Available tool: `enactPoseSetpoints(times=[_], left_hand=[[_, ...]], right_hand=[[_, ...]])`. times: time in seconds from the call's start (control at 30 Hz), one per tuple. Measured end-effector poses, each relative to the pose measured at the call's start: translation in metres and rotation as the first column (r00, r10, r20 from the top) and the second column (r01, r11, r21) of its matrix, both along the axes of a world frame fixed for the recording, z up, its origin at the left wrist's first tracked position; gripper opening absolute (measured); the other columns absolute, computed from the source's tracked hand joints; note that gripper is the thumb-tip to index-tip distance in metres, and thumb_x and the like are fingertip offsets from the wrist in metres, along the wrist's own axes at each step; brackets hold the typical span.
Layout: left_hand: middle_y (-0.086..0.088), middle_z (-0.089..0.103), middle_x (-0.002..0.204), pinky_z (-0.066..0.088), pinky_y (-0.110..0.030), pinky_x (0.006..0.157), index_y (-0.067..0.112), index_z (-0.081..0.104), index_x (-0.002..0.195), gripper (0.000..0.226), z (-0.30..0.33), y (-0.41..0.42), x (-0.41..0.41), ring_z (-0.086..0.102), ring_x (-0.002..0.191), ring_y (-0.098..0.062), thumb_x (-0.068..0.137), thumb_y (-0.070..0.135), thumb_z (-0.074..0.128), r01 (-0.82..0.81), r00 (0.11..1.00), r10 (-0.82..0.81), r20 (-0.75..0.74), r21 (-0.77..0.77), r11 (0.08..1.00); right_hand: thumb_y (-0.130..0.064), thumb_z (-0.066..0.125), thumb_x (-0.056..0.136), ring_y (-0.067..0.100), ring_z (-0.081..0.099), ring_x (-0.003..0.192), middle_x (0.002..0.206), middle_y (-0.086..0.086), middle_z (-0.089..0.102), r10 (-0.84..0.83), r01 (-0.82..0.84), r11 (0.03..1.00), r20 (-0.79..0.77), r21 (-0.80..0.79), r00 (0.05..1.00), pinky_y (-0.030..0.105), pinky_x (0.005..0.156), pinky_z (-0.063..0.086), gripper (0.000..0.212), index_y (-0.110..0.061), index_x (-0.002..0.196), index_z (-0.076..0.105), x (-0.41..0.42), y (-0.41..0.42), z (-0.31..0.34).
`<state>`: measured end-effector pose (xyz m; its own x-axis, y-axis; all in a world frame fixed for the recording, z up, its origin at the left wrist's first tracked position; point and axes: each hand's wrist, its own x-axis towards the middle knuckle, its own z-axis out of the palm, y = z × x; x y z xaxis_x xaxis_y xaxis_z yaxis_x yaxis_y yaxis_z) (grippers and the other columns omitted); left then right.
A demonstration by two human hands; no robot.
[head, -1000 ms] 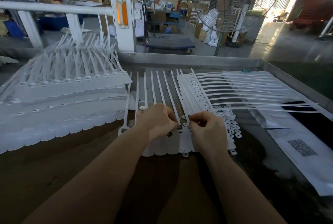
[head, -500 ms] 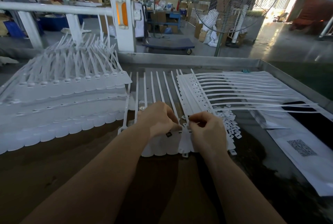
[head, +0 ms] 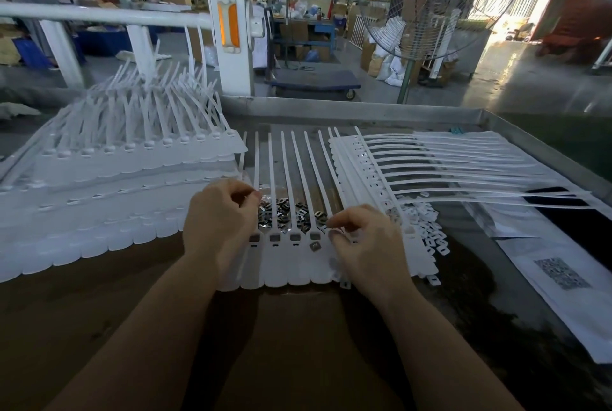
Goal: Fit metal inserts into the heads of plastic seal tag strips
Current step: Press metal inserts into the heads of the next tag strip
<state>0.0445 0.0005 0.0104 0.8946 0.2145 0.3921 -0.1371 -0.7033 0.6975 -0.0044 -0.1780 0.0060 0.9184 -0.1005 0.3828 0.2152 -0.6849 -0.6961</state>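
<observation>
Right now I read this as mid-row on the insert-fitting step, and I take the strip sheet in front of me as my landmark. At its left edge my left hand rests on the sheet with fingers curled and fingertips pinched together; whether an insert sits in that pinch I cannot tell. Just beyond the sheet's heads, under the tails, lies the pile of metal inserts. Along the head row I see dark inserts seated in several pockets, and one loose insert lying tilted on the sheet just below that row. At the sheet's right end my right hand pinches narrowly at a head; anything held there is hidden. The sheet's long tails run away from me toward the tray's far wall, heads nearest me. Next, I judge, a fresh insert must be squared to an empty pocket and pressed flat.
</observation>
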Motion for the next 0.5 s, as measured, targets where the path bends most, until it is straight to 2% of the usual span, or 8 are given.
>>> enactPoseSetpoints(times=[0.1, 0.23, 0.37, 0.5], left_hand=[[0.002, 0.056, 0.093, 0.036, -0.021, 0.068, 0.019, 0.067, 0.096, 0.012, -0.01, 0.002, -0.004, 0.052, 0.081, -0.011, 0.089, 0.026, 0.059, -0.028, 1.0, 0.028, 0.005, -0.021, 0.999], [0.005, 0.045, 0.099, 0.038, -0.025, 0.072, 0.021, 0.064, 0.101, 0.013, -0.015, 0.002, -0.007, 0.05, 0.083, -0.012, 0.088, 0.023, 0.061, -0.045, 0.998, 0.043, -0.036, -0.063, 0.997], [0.005, 0.04, 0.104, 0.037, -0.02, 0.068, 0.02, 0.063, 0.107, 0.023, -0.015, 0.003, -0.006, 0.049, 0.082, -0.011, 0.086, 0.014, 0.063, -0.037, 0.997, 0.032, -0.07, -0.078, 0.996], [0.006, 0.038, 0.104, 0.036, -0.013, 0.064, 0.021, 0.063, 0.109, 0.027, -0.016, 0.004, -0.006, 0.05, 0.086, -0.012, 0.084, 0.009, 0.064, -0.009, 0.997, 0.003, -0.073, -0.086, 0.996]], right_hand=[[-0.014, 0.071, 0.077, 0.007, 0.055, 0.084, 0.082, -0.014, 0.057, 0.102, -0.101, 0.992, 0.006, -0.074, 0.995, 0.045, 0.088, 0.045, 0.008, -0.022, 0.079, 0.07, 0.0, 0.001, 0.0], [-0.023, 0.07, 0.079, 0.008, 0.051, 0.094, 0.09, -0.014, 0.055, 0.138, -0.139, 0.971, -0.02, -0.193, 0.99, 0.042, 0.093, 0.042, 0.009, -0.022, 0.088, 0.072, -0.001, 0.0, -0.001], [-0.031, 0.069, 0.08, 0.005, 0.048, 0.096, 0.091, -0.017, 0.05, 0.119, -0.119, 0.95, -0.019, -0.288, 0.993, 0.031, 0.096, 0.032, 0.017, -0.025, 0.096, 0.072, -0.001, -0.001, -0.002], [-0.029, 0.07, 0.08, 0.003, 0.045, 0.091, 0.089, -0.018, 0.048, 0.121, -0.112, 0.947, 0.011, -0.302, 0.993, 0.03, 0.093, 0.033, 0.017, -0.025, 0.097, 0.073, -0.002, 0.0, -0.004]])
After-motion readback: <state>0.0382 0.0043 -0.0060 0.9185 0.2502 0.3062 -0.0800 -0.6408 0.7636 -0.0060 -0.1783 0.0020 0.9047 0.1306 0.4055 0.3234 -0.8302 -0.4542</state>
